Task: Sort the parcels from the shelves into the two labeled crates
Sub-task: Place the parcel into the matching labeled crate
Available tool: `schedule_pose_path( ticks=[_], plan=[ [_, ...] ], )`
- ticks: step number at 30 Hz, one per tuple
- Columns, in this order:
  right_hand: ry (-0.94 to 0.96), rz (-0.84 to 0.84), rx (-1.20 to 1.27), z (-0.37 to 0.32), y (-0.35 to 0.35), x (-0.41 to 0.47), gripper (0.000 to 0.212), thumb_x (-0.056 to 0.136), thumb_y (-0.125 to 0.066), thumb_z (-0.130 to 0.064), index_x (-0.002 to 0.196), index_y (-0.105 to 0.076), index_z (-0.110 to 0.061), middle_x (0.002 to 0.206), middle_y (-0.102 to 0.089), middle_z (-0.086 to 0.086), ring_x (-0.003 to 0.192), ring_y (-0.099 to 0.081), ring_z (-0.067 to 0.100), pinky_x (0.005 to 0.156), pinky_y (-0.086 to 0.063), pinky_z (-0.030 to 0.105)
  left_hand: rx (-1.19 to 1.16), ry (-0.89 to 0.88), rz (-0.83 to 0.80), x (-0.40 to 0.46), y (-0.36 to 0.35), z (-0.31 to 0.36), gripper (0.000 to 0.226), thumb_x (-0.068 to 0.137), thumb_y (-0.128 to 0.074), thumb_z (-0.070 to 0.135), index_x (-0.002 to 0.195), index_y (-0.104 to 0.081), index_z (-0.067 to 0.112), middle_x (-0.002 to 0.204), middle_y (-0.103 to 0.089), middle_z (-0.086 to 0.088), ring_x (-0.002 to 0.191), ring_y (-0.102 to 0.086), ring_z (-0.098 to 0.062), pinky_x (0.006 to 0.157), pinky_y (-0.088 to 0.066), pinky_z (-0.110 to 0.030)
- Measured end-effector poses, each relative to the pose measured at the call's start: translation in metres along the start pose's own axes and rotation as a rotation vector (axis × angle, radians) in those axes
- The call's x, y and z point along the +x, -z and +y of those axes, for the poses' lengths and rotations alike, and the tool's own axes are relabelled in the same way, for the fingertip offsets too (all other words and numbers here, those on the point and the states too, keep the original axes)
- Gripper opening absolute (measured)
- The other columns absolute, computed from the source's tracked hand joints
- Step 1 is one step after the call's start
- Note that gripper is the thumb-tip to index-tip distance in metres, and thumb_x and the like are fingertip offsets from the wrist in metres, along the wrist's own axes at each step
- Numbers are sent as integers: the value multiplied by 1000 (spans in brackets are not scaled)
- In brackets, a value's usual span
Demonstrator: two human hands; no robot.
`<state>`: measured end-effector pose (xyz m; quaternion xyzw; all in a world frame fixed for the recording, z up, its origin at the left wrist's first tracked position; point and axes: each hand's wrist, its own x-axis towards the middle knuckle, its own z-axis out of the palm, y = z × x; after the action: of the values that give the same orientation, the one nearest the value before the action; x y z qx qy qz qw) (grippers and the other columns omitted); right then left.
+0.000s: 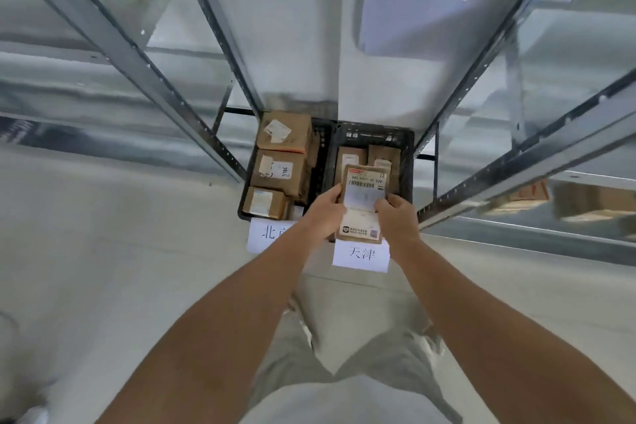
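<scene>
Gripping a flat brown parcel (364,203) by its edges, your left hand (325,213) at nine o'clock and right hand (395,217) at three o'clock both pinch it above the right crate (406,162), whose label (361,256) sits at six o'clock; left crate (249,182) holds boxes.

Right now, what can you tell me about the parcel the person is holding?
The parcel is a flat, brown cardboard box with a white shipping label, a barcode and printed digits on its upper face. The left hand and right hand grip its two long edges. It is held label-up over the right crate, above the white sign reading 天津.
</scene>
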<state>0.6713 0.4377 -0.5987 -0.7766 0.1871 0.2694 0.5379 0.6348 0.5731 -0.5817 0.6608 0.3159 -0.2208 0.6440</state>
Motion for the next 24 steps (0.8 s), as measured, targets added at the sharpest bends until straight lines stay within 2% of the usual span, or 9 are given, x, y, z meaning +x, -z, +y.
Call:
schedule_pose_path(
  ticks=[2,6,8,11,15,17,20,22,24],
  plan=[
    [-9,22,6,-4,-23,-1,23,95,-49,-16,103,-70,-23,97,-72,4,92,-70,30,77,-61,45,32,23,-22,8,26,-1,58,97,-38,-4,140,-54,32,126,-66,-6,109,-66,-30,78,-62,-45],
    [-33,61,15,-13,-57,8,23,97,-48,-16,98,-67,-29,95,-72,3,91,-70,30,79,-60,47,42,46,-74,26,61,4,59,96,-37,-8,140,-53,27,131,-64,-9,115,-62,-31,60,-58,-24],
    [-56,53,31,-12,-70,17,23,100,-47,-17,106,-66,-27,97,-71,1,91,-70,28,76,-62,43,36,53,-93,37,71,2,60,96,-36,-11,141,-52,25,132,-63,-9,115,-60,-29,57,-54,-17],
    [-75,38,1,-2,-89,40,28,102,-47,-18,124,-64,-22,100,-70,-2,89,-71,25,73,-63,38,36,78,-97,62,83,-10,60,97,-37,-10,145,-48,25,135,-61,-7,120,-58,-28,60,-54,-18],
    [-75,1,-64,24,-123,88,31,100,-46,-18,126,-63,-22,99,-70,-2,87,-70,24,72,-63,39,50,93,-75,113,101,-42,56,100,-38,-6,144,-48,27,127,-62,-1,115,-58,-22,56,-52,-14],
    [-56,-19,-87,39,-148,119,31,100,-47,-19,128,-62,-23,104,-70,-3,88,-69,20,75,-63,40,49,98,-48,148,115,-65,55,101,-40,-3,145,-46,29,130,-61,2,109,-60,-20,58,-54,-16],
    [-9,-46,-135,69,-190,173,37,100,-49,-21,137,-54,-22,120,-67,-1,92,-65,15,72,-61,30,73,71,-17,213,135,-104,56,100,-43,1,148,-44,30,137,-59,1,108,-63,-20,71,-60,-30],
    [12,-54,-167,93,-218,213,46,99,-52,-19,144,-45,-20,123,-64,-1,92,-62,15,71,-60,27,102,50,10,259,145,-134,53,101,-44,3,147,-45,30,135,-60,1,104,-66,-21,74,-61,-36],
    [32,-77,-185,119,-241,250,60,97,-56,-16,151,-31,-19,125,-60,-1,96,-60,16,79,-60,32,141,16,25,300,151,-158,48,101,-45,4,143,-50,26,131,-62,-1,99,-66,-18,67,-58,-30]
  ],
)
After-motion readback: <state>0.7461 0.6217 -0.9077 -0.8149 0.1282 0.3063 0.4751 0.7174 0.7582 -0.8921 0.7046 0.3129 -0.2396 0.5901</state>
